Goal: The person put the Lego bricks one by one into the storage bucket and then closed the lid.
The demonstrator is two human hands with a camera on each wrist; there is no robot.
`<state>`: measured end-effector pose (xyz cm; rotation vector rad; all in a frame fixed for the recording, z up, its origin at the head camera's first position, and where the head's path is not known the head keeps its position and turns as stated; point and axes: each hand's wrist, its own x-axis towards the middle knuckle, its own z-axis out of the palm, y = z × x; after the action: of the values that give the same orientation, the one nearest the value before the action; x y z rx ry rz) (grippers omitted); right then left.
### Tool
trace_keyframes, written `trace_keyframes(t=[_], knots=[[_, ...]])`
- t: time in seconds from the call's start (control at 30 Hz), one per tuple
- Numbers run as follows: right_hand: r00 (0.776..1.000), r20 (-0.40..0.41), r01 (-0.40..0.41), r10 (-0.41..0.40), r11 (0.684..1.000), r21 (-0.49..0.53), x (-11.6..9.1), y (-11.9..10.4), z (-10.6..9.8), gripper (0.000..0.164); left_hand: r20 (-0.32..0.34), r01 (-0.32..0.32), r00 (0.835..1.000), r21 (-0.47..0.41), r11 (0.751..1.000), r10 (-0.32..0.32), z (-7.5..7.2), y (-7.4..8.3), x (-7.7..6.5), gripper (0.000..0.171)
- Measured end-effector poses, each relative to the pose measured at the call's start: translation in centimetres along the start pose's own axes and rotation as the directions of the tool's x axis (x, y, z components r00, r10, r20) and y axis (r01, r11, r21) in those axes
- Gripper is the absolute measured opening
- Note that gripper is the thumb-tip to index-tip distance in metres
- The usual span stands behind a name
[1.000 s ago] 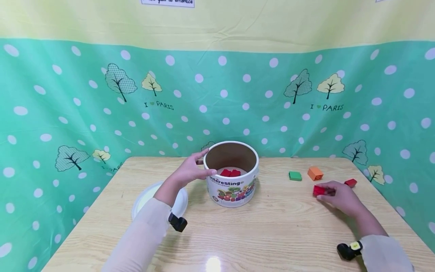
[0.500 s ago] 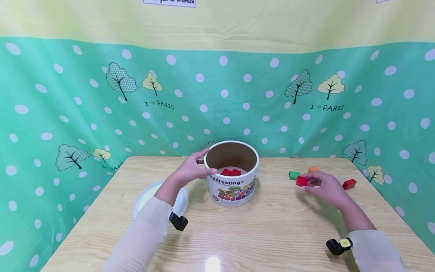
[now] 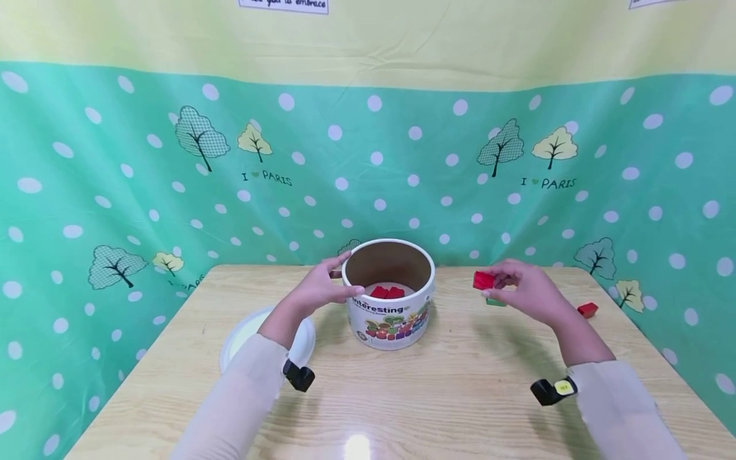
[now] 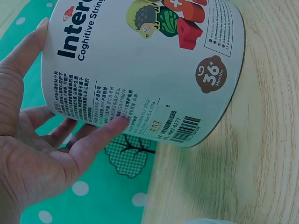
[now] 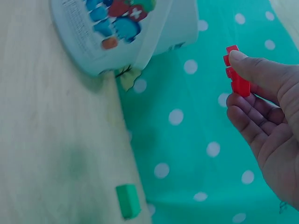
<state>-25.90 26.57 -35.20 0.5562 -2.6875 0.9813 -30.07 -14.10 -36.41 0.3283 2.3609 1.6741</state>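
My left hand (image 3: 322,285) holds the side of a white toy bucket (image 4: 140,70), thumb at the front rim and fingers spread round the outer wall. Inside the bucket, red bricks (image 3: 388,292) lie on the bottom. My right hand (image 3: 528,291) pinches a red toy brick (image 5: 240,81) between thumb and fingers, raised above the table to the right of the bucket. Behind and below that hand a green brick (image 5: 128,201) rests on the table, partly covered in the head view. The orange brick is hidden behind the right hand.
Another red brick (image 3: 587,310) lies near the table's right edge. A white round lid (image 3: 238,342) lies left of the bucket, partly under the left forearm. A green dotted curtain (image 3: 322,160) hangs behind the wooden table (image 3: 425,396).
My right hand has lifted the red brick and carried it left and toward the back, passing in front of the orange brick. The left hand has stayed on the bucket.
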Motion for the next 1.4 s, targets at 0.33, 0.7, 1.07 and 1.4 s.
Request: trace_keyframes(t=[0.33,0.7,1.07,1.4], knots=[[1.000,0.001,0.028,-0.028,0.997,0.069,2.5,-3.0,-0.2,0.041,0.003,-0.005,1.000,-0.001,1.000,0.005,0.0,0.0,0.0,0.101],[0.999,0.029,0.014,-0.017,0.993,0.119,4.8,-5.4,-0.2,0.042,0.010,-0.006,1.000,-0.007,1.000,0.006,0.2,0.1,0.0,0.100],[0.997,0.077,-0.030,0.017,0.986,0.166,6.9,-7.2,-0.2,0.043,0.003,0.006,1.000,0.001,1.000,-0.006,0.0,0.1,-0.1,0.098],[0.992,0.122,-0.061,0.038,0.980,0.190,8.9,-8.8,0.2,0.041,0.001,0.003,1.000,-0.001,1.000,-0.003,-0.1,0.0,0.0,0.100]])
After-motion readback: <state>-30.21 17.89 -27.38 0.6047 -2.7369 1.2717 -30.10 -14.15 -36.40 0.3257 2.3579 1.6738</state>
